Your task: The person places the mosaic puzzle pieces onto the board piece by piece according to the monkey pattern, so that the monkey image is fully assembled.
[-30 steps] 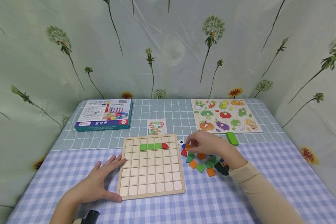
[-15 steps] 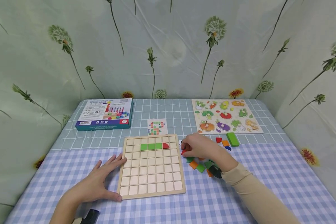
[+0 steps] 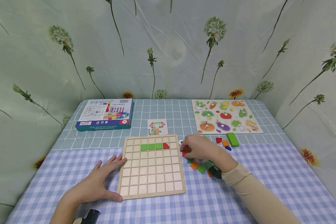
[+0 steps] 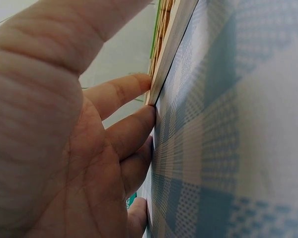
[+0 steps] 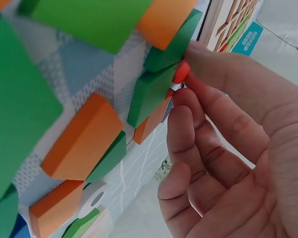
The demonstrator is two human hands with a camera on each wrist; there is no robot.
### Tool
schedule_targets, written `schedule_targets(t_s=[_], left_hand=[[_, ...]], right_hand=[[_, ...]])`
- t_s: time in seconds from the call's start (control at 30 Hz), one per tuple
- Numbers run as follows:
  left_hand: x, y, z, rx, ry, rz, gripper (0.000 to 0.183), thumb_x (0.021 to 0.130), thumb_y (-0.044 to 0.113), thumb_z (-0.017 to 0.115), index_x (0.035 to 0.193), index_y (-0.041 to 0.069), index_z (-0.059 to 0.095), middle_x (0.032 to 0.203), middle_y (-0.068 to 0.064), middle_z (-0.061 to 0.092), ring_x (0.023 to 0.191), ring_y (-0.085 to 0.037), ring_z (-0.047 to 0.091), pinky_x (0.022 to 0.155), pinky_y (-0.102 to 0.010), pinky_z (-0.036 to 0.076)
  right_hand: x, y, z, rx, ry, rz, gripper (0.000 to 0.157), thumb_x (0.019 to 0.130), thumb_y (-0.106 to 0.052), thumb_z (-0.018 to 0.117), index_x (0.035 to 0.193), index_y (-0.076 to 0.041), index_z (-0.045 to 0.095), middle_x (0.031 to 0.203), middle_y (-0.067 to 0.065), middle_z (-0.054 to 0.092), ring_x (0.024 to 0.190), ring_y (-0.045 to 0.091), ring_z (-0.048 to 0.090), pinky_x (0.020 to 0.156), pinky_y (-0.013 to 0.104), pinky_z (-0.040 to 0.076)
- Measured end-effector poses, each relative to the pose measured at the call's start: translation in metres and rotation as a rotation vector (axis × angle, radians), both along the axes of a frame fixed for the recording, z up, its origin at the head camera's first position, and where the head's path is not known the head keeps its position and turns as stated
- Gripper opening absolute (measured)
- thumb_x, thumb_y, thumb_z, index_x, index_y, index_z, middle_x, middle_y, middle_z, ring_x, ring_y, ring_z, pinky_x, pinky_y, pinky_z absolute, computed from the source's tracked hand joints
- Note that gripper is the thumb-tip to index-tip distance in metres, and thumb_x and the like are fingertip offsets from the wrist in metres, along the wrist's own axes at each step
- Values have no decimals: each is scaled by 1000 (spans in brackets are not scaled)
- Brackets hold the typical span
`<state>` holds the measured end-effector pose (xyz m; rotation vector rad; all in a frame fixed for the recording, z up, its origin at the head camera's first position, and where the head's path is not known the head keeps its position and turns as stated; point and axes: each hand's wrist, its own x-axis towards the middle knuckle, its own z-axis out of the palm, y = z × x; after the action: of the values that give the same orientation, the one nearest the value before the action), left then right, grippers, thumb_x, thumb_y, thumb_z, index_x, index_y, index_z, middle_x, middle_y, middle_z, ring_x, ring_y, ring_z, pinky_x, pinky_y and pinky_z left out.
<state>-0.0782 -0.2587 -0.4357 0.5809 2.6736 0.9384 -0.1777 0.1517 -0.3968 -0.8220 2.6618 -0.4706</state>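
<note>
A square wooden grid board (image 3: 152, 179) lies on the cloth, with several green square tiles (image 3: 151, 146) and a red quarter-round tile (image 3: 165, 145) in one upper row. My left hand (image 3: 96, 182) rests at its left side, fingers spread, fingertips and thumb against the frame; the left wrist view shows the fingertips on the wooden edge (image 4: 161, 69). Just right of the board, my right hand (image 3: 201, 147) reaches into the loose tiles. Its thumb and index finger pinch a small red tile (image 5: 181, 73), mostly covered by the fingertips, close beside dark green tiles (image 5: 151, 96).
Loose orange tiles (image 3: 194, 165) and green tiles (image 3: 201, 168) lie around the right hand. A green block (image 3: 232, 139) sits beyond them. Farther back are a pattern card (image 3: 157, 127), a vegetable puzzle board (image 3: 226, 116) and a boxed bead set (image 3: 104, 114).
My right hand has shifted slightly left and toward me, from the orange and blue tiles to the red one, uncovering tiles near the green block. My left hand stays at the board.
</note>
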Motion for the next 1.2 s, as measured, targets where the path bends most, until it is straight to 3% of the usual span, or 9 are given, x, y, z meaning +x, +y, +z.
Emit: schedule_targets(t_s=[0.27,0.5,0.73,0.97,1.2], left_hand=[[0,1,1,0,-4,2,123,60,68,96,163,26,45,178,-11,31,163,-53,20,120,-87,2],[1,0,1,-1,-1,5,123,59,68,96,163,26,45,178,-11,31,163,-52,20,120,-86,3],[1,0,1,-4,-2,8,124,59,69,95,164,27,45,178,-9,31,163,-51,21,121,-85,4],[1,0,1,6,4,0,123,60,68,95,164,26,45,178,-11,31,163,-52,21,121,-85,4],[1,-1,1,13,11,-6,122,60,67,96,164,26,45,177,-11,31,163,-53,21,120,-86,4]], right_hand=[[1,6,-1,-18,-2,34,16,94,-9,81,109,-14,80,97,-3,65,84,10,55,78,23,53],[3,7,0,6,-22,-40,17,93,-22,86,103,-14,76,86,-6,66,80,11,57,75,25,54],[6,6,-3,63,53,-55,21,92,-29,87,101,-15,75,83,-6,65,76,10,55,70,25,52],[7,6,-5,49,96,-30,16,92,-26,86,98,-16,75,86,-4,66,76,8,55,69,24,52],[5,6,-4,32,56,-28,12,93,-19,84,101,-15,77,91,-3,65,79,9,56,73,24,53]])
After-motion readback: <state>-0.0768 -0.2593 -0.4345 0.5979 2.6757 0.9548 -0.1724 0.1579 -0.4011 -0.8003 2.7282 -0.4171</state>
